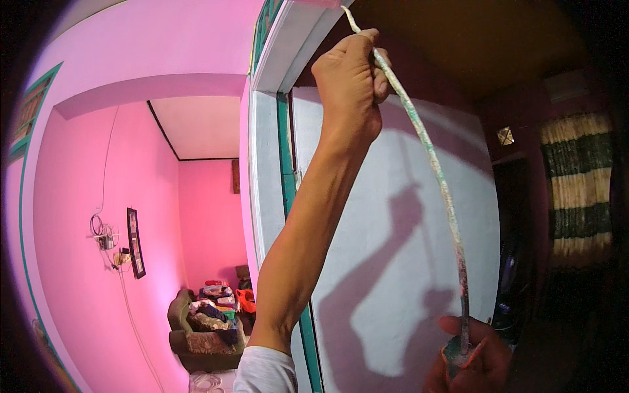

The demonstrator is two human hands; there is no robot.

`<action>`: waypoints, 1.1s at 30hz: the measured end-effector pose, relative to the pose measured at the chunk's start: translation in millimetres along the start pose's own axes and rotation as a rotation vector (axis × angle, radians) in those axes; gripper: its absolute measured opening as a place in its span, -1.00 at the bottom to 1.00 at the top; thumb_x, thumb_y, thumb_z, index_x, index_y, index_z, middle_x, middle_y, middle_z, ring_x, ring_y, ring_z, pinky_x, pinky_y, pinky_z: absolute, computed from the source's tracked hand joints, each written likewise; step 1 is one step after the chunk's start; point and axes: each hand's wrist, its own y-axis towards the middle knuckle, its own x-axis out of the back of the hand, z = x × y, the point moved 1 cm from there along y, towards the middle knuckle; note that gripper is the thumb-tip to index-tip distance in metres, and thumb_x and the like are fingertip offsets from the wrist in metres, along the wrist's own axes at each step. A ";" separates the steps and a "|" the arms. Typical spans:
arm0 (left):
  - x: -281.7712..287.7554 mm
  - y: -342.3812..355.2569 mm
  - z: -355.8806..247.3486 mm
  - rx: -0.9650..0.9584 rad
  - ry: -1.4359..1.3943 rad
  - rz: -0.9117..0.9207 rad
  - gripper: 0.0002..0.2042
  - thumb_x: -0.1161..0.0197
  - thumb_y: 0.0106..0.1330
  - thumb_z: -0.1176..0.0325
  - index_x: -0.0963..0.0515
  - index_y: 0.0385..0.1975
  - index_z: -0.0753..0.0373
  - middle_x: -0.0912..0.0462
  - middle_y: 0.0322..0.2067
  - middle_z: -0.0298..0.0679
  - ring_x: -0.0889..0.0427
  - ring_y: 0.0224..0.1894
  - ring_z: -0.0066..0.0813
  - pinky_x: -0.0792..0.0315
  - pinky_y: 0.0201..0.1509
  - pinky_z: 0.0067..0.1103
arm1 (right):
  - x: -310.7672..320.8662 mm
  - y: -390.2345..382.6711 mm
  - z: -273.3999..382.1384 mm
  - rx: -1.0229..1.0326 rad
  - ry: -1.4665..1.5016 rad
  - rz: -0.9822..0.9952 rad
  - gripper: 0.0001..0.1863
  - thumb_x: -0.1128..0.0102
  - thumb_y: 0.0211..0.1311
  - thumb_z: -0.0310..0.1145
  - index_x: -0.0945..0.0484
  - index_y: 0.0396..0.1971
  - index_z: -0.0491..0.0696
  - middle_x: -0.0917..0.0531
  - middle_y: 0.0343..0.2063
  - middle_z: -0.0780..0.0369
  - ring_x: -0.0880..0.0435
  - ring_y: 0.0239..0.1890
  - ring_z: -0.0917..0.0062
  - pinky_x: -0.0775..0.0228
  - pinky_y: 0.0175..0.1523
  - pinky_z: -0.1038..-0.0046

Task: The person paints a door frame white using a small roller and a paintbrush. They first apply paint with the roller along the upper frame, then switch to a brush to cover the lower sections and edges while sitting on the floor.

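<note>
A long paint-spattered paint roller (429,150) slants from the lower right up to the top edge. Its rod is thin, bent near the top, and streaked white, green and red. My left hand (350,82) is raised high, its fingers closed round the rod just below the bend. At the lower right my right hand (488,367) wraps round the handle end, partly in shadow. Only a bit of the pink roller sleeve (318,2) shows at the top edge, close to the white door frame (295,46); whether they touch is unclear.
A pale panel (386,275) beyond my arm carries shadows of my arms and the rod. Left, an opening in the pink wall (151,33) shows a sofa (200,347) piled with clothes, a picture frame (135,242) and hanging wires. A striped curtain (580,190) hangs right.
</note>
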 end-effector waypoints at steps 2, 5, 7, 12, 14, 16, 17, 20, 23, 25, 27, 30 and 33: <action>-12.4 1.4 -4.0 0.002 -0.023 -0.002 -0.80 -0.16 0.31 0.42 -0.43 -0.58 0.29 -0.44 -0.73 -0.27 -0.26 -0.83 -0.64 -0.10 -0.75 -0.69 | -0.9 -6.4 3.5 0.012 -0.004 -0.017 -0.33 -0.23 0.26 -0.19 -0.26 0.21 -0.31 -0.46 -0.66 0.24 -0.29 -0.83 0.72 -0.11 -0.77 0.69; -25.8 5.1 -0.1 -0.030 -0.049 0.051 -0.79 -0.15 0.31 0.42 -0.43 -0.58 0.30 -0.45 -0.72 -0.26 -0.27 -0.83 -0.64 -0.10 -0.75 -0.69 | -2.3 -15.2 7.4 0.028 -0.014 -0.046 -0.30 -0.25 0.24 -0.17 -0.25 0.21 -0.31 -0.46 -0.66 0.24 -0.30 -0.82 0.71 -0.10 -0.77 0.68; -34.2 6.2 -0.7 -0.029 -0.051 0.087 -0.79 -0.14 0.32 0.41 -0.44 -0.57 0.31 -0.46 -0.72 -0.27 -0.28 -0.83 -0.64 -0.10 -0.76 -0.69 | -3.2 -20.5 9.9 0.037 -0.021 -0.068 -0.28 -0.27 0.22 -0.15 -0.25 0.22 -0.31 -0.46 -0.66 0.23 -0.31 -0.82 0.70 -0.09 -0.78 0.68; -48.5 0.1 -7.6 -0.033 -0.056 0.114 -0.79 -0.12 0.34 0.39 -0.46 -0.53 0.34 -0.45 -0.73 -0.28 -0.29 -0.84 -0.65 -0.08 -0.78 -0.68 | -8.2 -28.9 9.5 0.014 -0.038 -0.092 -0.29 -0.27 0.23 -0.16 -0.24 0.22 -0.31 -0.47 -0.65 0.21 -0.32 -0.82 0.69 -0.12 -0.78 0.66; -37.8 -9.5 -9.8 -0.001 0.017 0.102 -0.84 -0.19 0.33 0.36 -0.54 -0.36 0.36 -0.49 -0.65 -0.31 -0.25 -0.79 -0.71 -0.06 -0.74 -0.73 | -11.0 -31.4 4.9 -0.005 -0.019 -0.090 -0.30 -0.27 0.24 -0.17 -0.25 0.22 -0.31 -0.47 -0.65 0.21 -0.33 -0.81 0.69 -0.13 -0.78 0.66; -19.5 -10.0 -10.0 0.006 0.027 0.090 -0.81 -0.16 0.34 0.38 -0.49 -0.45 0.37 -0.45 -0.71 -0.30 -0.25 -0.84 -0.68 -0.04 -0.78 -0.69 | -14.1 -32.4 -4.6 -0.033 0.004 -0.092 -0.33 -0.25 0.26 -0.19 -0.25 0.21 -0.31 -0.48 -0.64 0.19 -0.34 -0.81 0.68 -0.16 -0.78 0.65; -14.0 -10.2 -11.9 0.009 0.034 0.084 -0.79 -0.14 0.35 0.38 -0.47 -0.50 0.38 -0.43 -0.74 -0.30 -0.24 -0.86 -0.67 -0.03 -0.80 -0.67 | -15.8 -32.5 -10.8 -0.046 0.016 -0.091 -0.34 -0.24 0.27 -0.20 -0.25 0.21 -0.31 -0.48 -0.64 0.19 -0.34 -0.81 0.68 -0.17 -0.78 0.64; -9.9 -13.0 -20.7 0.055 0.101 0.130 -0.78 -0.16 0.35 0.34 -0.53 -0.25 0.41 -0.48 -0.66 -0.32 -0.25 -0.81 -0.72 -0.05 -0.75 -0.72 | -17.9 -28.3 -47.9 0.088 -0.025 -0.067 -0.37 -0.22 0.30 -0.19 -0.27 0.18 -0.31 -0.53 -0.58 0.14 -0.37 -0.79 0.66 -0.20 -0.79 0.64; 0.3 -13.2 -21.2 0.095 0.188 0.146 -0.73 -0.17 0.35 0.30 -0.56 -0.13 0.40 -0.50 -0.61 -0.35 -0.26 -0.77 -0.75 -0.06 -0.73 -0.75 | -36.2 -17.9 -59.7 -0.030 0.195 -0.066 -0.37 -0.24 0.28 -0.15 -0.31 0.14 -0.32 -0.54 -0.57 0.14 -0.39 -0.77 0.66 -0.20 -0.79 0.64; 8.2 -5.5 -17.3 0.076 0.190 0.156 -0.73 -0.18 0.34 0.29 -0.56 -0.13 0.39 -0.50 -0.61 -0.36 -0.27 -0.76 -0.76 -0.06 -0.73 -0.75 | -38.4 -5.0 -82.4 0.081 0.193 -0.149 -0.39 -0.23 0.28 -0.12 -0.35 0.11 -0.31 -0.54 -0.59 0.17 -0.36 -0.79 0.68 -0.15 -0.79 0.64; 20.9 0.8 -20.3 0.078 0.230 0.159 -0.72 -0.18 0.33 0.27 -0.56 -0.12 0.37 -0.49 -0.63 -0.37 -0.28 -0.74 -0.76 -0.05 -0.73 -0.76 | -41.8 5.9 -94.5 0.008 0.474 -0.068 -0.44 -0.19 0.31 -0.15 -0.36 0.10 -0.29 -0.52 -0.62 0.20 -0.33 -0.80 0.69 -0.12 -0.78 0.65; 32.0 3.2 -14.2 0.054 0.245 0.158 -0.70 -0.17 0.35 0.27 -0.56 -0.09 0.38 -0.48 -0.65 -0.37 -0.27 -0.75 -0.76 -0.04 -0.74 -0.76 | -38.4 16.2 -99.3 0.055 -0.008 -0.018 -0.55 -0.01 0.39 -0.21 -0.39 0.10 -0.25 -0.44 -0.68 0.25 -0.28 -0.84 0.68 -0.14 -0.76 0.64; 63.3 -5.0 -17.1 0.095 0.390 0.105 -0.69 -0.15 0.36 0.27 -0.55 -0.08 0.39 -0.47 -0.66 -0.38 -0.26 -0.75 -0.76 -0.04 -0.74 -0.76 | -53.9 25.7 -117.1 -0.044 0.016 0.040 -0.57 0.07 0.42 -0.23 -0.37 0.11 -0.25 -0.43 -0.70 0.24 -0.30 -0.86 0.65 -0.18 -0.73 0.60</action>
